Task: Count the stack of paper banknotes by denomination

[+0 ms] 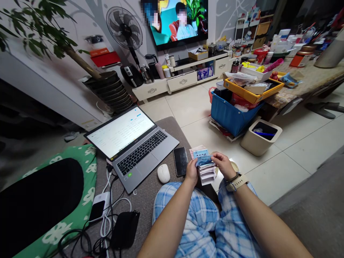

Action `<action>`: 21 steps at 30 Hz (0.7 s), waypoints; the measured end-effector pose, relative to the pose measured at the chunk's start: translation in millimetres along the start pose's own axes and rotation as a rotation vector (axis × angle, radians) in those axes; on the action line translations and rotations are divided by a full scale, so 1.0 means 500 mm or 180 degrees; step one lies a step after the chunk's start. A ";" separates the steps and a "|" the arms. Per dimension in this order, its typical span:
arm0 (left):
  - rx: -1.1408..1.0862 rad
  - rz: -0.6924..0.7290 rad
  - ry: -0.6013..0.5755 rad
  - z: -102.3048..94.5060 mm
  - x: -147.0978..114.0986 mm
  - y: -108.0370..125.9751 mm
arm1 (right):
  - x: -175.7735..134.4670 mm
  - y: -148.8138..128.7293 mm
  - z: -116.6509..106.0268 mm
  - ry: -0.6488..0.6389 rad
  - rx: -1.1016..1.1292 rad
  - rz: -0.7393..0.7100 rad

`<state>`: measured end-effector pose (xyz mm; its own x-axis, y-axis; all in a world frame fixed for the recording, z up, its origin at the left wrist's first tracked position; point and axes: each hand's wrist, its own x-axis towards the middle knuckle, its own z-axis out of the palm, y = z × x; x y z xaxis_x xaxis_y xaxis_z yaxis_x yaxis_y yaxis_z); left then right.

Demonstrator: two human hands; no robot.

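A stack of paper slips (pixel 207 172), white and pinkish with blue printed ones on top, is held between my two hands above my knees. My left hand (pixel 191 170) grips the stack's left side, its thumb over the edge. At the upper right corner, the fingers of my right hand (pixel 223 164) pinch a blue slip (pixel 203 159). A watch with a beige strap (pixel 237 182) is on my right wrist. Just left of my left hand lies a dark smartphone (pixel 180 161), with a white mouse (pixel 163 173) beside it.
An open laptop (pixel 145 154) stands on the grey-brown seat, cables and a black pouch (pixel 125 229) nearby. A beige bin (pixel 261 138) and a blue crate (pixel 228 113) stand on the tiled floor. Further back are a fan (pixel 125 30) and a television (pixel 180 21).
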<state>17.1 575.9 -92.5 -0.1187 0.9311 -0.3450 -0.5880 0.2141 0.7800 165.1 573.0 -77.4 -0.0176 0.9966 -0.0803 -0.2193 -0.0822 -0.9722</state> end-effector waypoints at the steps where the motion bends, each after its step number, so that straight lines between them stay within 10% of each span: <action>1: -0.0018 -0.0001 0.0029 0.000 0.000 0.001 | -0.001 -0.002 0.000 -0.0027 -0.0001 -0.0005; 21: 0.0017 -0.0029 0.0076 0.003 -0.003 0.001 | 0.014 0.043 -0.004 -0.0047 -0.0299 0.0243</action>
<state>18.1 574.9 -90.9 -0.1324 0.9218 -0.3645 -0.5849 0.2242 0.7795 162.2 578.1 -99.3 -0.0454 0.9873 -0.1523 -0.1245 -0.1568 -0.9797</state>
